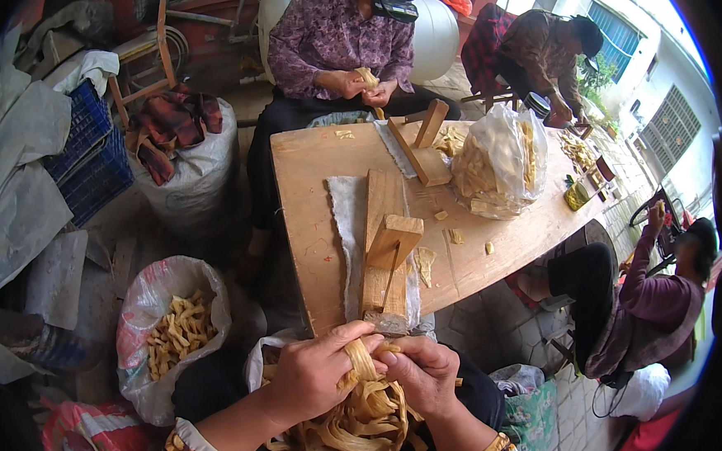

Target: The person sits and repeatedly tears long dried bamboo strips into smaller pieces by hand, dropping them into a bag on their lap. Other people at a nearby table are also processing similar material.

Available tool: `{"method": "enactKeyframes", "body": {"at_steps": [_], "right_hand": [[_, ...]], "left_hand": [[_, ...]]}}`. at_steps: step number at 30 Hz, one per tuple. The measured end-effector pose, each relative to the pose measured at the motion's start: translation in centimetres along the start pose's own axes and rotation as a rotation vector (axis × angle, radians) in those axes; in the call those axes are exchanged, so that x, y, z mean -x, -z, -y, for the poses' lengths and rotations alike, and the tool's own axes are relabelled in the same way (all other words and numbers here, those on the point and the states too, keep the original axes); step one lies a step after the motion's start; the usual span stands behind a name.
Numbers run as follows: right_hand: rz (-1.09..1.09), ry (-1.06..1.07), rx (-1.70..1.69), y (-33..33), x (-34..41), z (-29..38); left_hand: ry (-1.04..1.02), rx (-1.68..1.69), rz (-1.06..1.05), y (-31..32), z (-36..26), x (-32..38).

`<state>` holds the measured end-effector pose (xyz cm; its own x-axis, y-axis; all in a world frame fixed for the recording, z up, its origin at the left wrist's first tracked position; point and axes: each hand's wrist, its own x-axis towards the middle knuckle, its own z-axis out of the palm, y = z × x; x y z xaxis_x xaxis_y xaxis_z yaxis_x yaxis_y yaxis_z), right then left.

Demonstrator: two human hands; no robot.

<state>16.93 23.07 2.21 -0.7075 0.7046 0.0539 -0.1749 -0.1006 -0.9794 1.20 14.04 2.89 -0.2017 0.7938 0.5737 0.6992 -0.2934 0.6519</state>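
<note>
My left hand point(311, 371) holds a yellowish dried strip point(361, 360) that loops over its fingers. My right hand point(422, 370) pinches the same strip near its end, thumb on top. Both hands are close together over my lap, above a heap of long, curled strips point(360, 421) in a bag. Just beyond my fingertips, a wooden cutting jig point(380, 286) with an upright block and a thin rod or blade lies on a pale cloth point(348, 226). The cloth is spread on the plywood table point(305, 229). What exactly the strips are made of I cannot tell.
Left of me stands an open sack point(206, 275) of short cut pieces point(178, 329). On the table are a second wooden jig point(422, 160), a filled clear plastic bag point(499, 161) and loose scraps point(425, 265). A person point(340, 41) sits opposite; others work at the right.
</note>
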Motion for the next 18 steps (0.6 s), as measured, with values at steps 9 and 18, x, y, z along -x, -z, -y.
{"method": "enactKeyframes", "body": {"at_steps": [9,18], "right_hand": [[0.141,0.388,1.017,0.1,-0.5,-0.5],[0.281,-0.539,-0.151,1.6,0.6,0.0]], "left_hand": [[0.055,-0.060,0.254,0.1,0.0,0.9],[0.330,0.603,-0.103,2.8,0.3,-0.2]]}}
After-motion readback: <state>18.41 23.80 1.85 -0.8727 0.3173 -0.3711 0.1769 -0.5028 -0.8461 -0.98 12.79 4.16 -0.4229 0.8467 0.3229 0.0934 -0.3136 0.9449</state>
